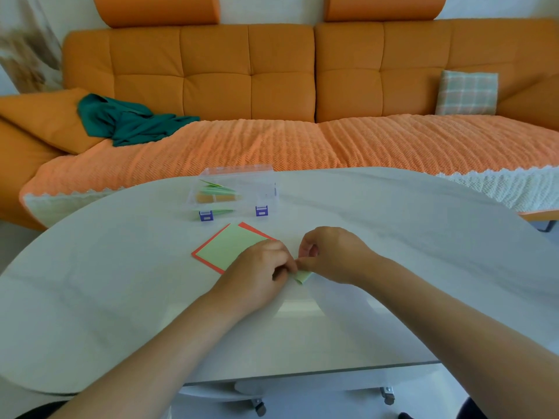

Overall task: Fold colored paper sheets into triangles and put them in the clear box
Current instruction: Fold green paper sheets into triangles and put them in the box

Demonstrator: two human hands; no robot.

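Folding is the step in hand: both hands meet over a small green paper (302,277) on the white table (393,237), just right of a flat green sheet (233,246) lying on a red sheet (257,228). The left hand (260,267) pinches its near edge with curled fingers; the right hand (329,252) pinches the same piece from the other side. Only a corner shows, so how far the triangle has got is hard to tell. The clear box (263,192) stands further back, already holding folded pieces (216,192). Next, I judge, the crease wants pressing flat, then a reach forward over the sheets to drop the piece in
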